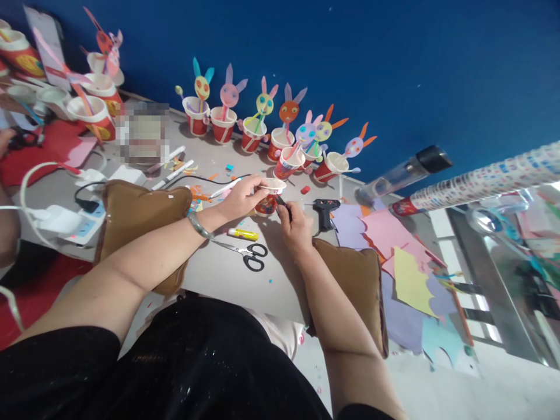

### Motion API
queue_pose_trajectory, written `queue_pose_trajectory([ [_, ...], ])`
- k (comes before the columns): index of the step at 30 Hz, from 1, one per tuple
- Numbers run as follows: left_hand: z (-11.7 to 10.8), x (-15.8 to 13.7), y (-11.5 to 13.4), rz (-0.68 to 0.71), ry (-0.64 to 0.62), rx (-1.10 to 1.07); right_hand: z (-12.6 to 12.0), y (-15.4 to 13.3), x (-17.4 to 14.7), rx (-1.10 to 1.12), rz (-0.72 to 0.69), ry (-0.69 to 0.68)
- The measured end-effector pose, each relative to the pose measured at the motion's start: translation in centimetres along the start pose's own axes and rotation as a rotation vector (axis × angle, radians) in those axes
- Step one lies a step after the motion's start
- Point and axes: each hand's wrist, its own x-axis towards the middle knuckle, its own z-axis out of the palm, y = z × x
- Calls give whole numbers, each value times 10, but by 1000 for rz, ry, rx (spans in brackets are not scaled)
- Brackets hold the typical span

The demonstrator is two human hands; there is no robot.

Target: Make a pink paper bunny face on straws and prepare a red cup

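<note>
My left hand [243, 197] is closed on the rim of a red and white paper cup [265, 206], which stands tilted slightly over the table. My right hand [296, 227] is closed around a small black tool [280, 202], apparently a craft knife, with its tip against the cup's right side. The fingers and the cup hide part of its blade. Just below the hands lie a yellow glue stick [244, 234] and black-handled scissors [251, 254]. A black hot glue gun [326, 214] rests to the right of my right hand.
Several paper cups with paper rabbit figures [222, 125] line the blue wall. Brown cushions [144, 219] flank my forearms. Coloured paper sheets [411, 280] and a long stack of cups [472, 178] are at right; a power strip [87, 224] and another person's arm [6, 227] at left.
</note>
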Motion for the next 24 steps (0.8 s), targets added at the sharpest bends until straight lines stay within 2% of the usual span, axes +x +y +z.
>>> queue_pose_trajectory([
  [10, 3, 0, -2, 16, 11, 26, 1, -2, -1, -91, -17, -16],
  [18, 5, 2, -7, 130, 87, 95, 2, -2, 0, -66, 9, -12],
  [24, 3, 1, -4, 128, 37, 135, 2, -4, -2, -73, -2, -15],
])
